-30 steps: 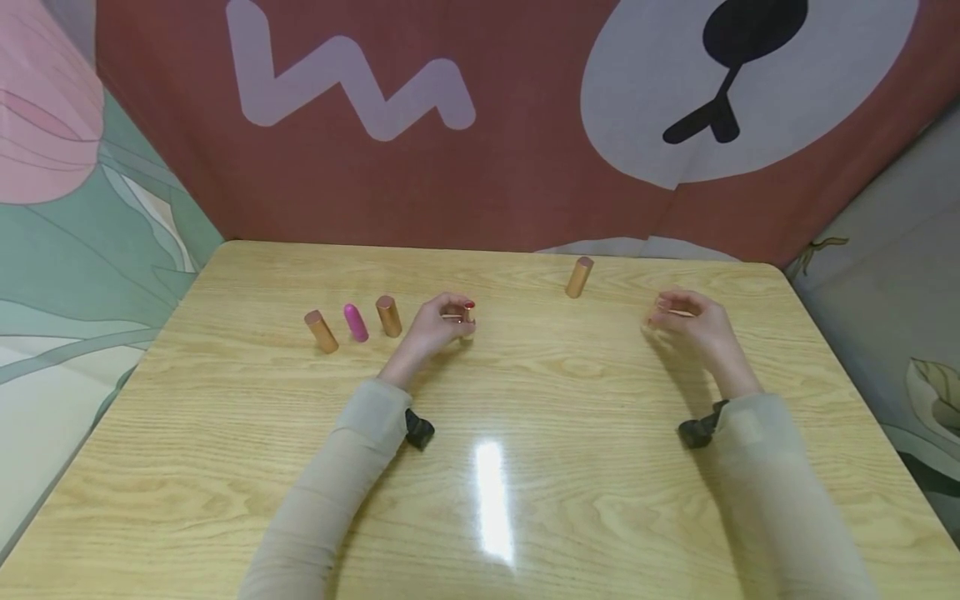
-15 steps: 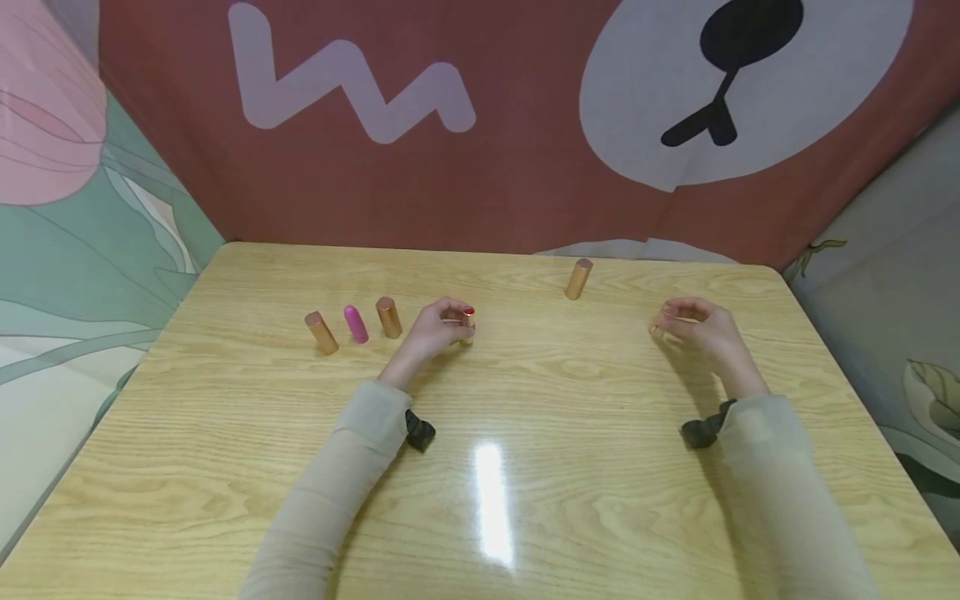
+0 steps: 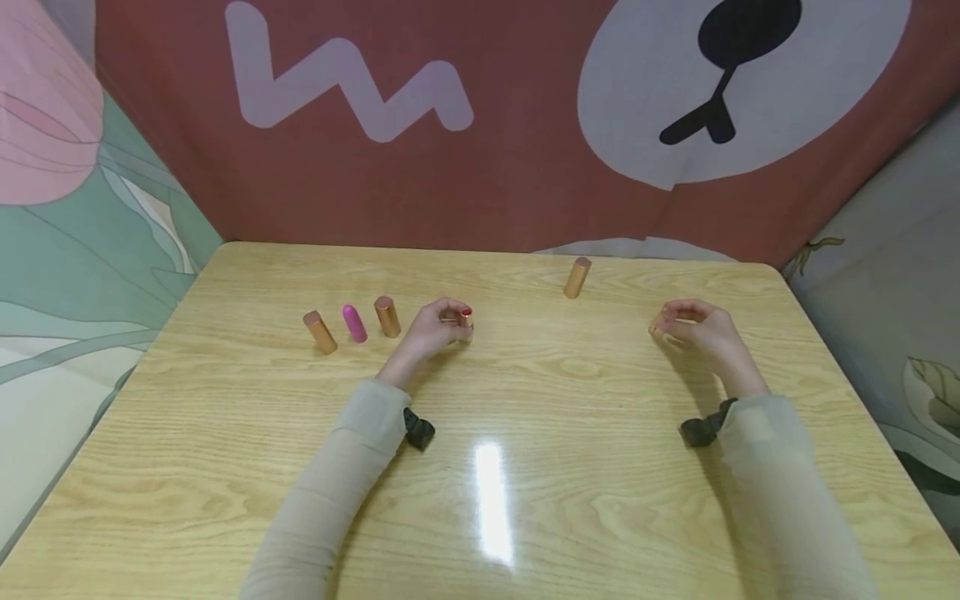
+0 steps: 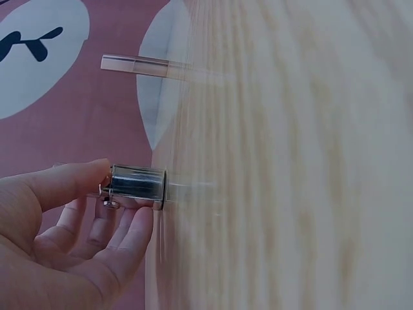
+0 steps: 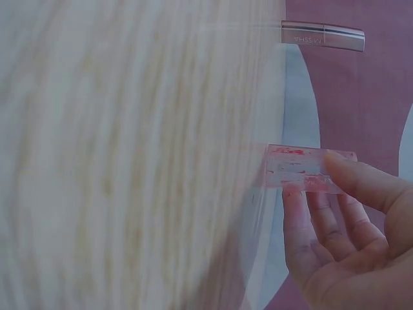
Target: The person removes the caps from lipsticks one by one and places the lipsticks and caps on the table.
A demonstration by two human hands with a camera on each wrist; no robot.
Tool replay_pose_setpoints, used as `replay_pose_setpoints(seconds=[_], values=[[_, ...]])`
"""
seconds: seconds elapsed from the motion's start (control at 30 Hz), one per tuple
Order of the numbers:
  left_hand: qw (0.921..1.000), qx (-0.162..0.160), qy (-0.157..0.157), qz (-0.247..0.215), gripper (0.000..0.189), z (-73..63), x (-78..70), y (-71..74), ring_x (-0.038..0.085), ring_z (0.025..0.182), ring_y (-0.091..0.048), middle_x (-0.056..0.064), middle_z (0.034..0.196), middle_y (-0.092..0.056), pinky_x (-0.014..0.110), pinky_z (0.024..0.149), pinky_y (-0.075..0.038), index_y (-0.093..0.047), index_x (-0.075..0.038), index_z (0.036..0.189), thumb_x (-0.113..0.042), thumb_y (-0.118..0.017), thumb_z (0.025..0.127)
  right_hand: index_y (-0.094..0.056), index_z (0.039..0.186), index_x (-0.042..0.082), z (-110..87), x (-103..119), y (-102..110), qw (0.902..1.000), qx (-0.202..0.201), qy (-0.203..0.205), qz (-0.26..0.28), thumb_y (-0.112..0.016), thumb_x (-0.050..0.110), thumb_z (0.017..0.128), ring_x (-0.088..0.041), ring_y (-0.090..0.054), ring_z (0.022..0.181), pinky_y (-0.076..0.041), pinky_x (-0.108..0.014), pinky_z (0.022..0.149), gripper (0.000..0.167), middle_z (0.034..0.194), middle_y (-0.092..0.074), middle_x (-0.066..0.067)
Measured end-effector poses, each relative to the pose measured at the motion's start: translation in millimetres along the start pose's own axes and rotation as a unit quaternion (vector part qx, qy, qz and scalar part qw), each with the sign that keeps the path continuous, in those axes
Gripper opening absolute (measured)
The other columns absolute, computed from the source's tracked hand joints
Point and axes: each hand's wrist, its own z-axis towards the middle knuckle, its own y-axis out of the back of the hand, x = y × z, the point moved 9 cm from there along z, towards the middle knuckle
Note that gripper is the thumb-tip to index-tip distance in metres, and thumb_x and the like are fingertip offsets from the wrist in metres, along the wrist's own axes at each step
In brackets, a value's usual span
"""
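Pinching lipstick [image 3: 467, 317] and clear red-smeared piece [image 5: 299, 170] respectively, left hand [image 3: 435, 329] and right hand [image 3: 702, 327] flank a farther tube [image 5: 322, 36] apparently marked "MISSHA".

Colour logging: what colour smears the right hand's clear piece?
The clear piece: red, best in right wrist view.

A pale yellow wood-grain table [image 3: 570, 475] with rounded far corners stretches across the lower part of the head view, and a narrow white streak of reflected light [image 3: 492, 502] shines on its near half. Behind its far edge rises a reddish-brown backdrop [image 3: 525, 175], printed with a pale zigzag line [image 3: 343, 57] on the left and, on the right, a large light oval [image 3: 817, 100] bearing a black nose [image 3: 750, 32] and mouth [image 3: 716, 118]. The left wall [image 3: 52, 425] shows a pink flower [image 3: 45, 108] among green leaves [image 3: 75, 258], while the greyish right wall [image 3: 885, 283] carries plant drawings [image 3: 937, 396].
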Motion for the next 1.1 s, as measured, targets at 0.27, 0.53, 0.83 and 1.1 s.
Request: replay_pose_setpoints(seconds=[0.27,0.53,0.83,1.1], values=[[0.9999,0.001,-0.014,0.001,0.032,-2.0,-4.2,0.5,0.014,0.094,-0.057,0.004,0.097,-0.061,0.017,0.074,-0.047,-0.057,0.004,0.116,0.003,-0.065,0.086,-0.055,0.107,0.009,1.9,0.3,-1.9,0.9999,0.010,-0.012,-0.003,-0.064,0.001,0.089,0.011,-0.057,0.079,-0.050,-0.007,0.071,0.022,0.082,-0.060,0.025],[0.9999,-0.003,-0.008,0.009,0.033,-3.5,-4.8,1.2,0.022,0.103,-0.058,0.014,0.110,-0.062,0.020,0.079,-0.047,-0.057,0.003,0.118,0.003,-0.066,0.085,-0.054,0.108,0.013,1.5,-2.9,-2.7,0.9993,0.018,-0.030,-0.017,-0.063,0.005,0.090,0.011,-0.056,0.080,-0.051,-0.011,0.070,0.022,0.083,-0.059,0.027],[0.9987,0.000,-0.022,0.047,0.038,-12.2,-10.8,8.1,0.032,0.122,-0.054,0.019,0.128,-0.057,0.040,0.106,-0.043,-0.057,0.001,0.121,-0.002,-0.068,0.085,-0.053,0.109,0.014,1.1,-3.2,-3.2,0.9990,0.022,-0.034,-0.021,-0.062,0.006,0.091,0.012,-0.056,0.079,-0.051,-0.012,0.069,0.022,0.083,-0.059,0.028],[0.9958,0.020,-0.025,0.086,0.043,-21.2,-15.2,15.3,0.036,0.129,-0.048,0.020,0.136,-0.052,0.042,0.109,-0.041,-0.052,-0.001,0.128,-0.008,-0.066,0.088,-0.053,0.110,0.014,1.4,-3.9,-3.8,0.9985,0.027,-0.043,-0.017,-0.063,0.008,0.091,0.011,-0.057,0.079,-0.050,-0.012,0.069,0.022,0.083,-0.060,0.028]])
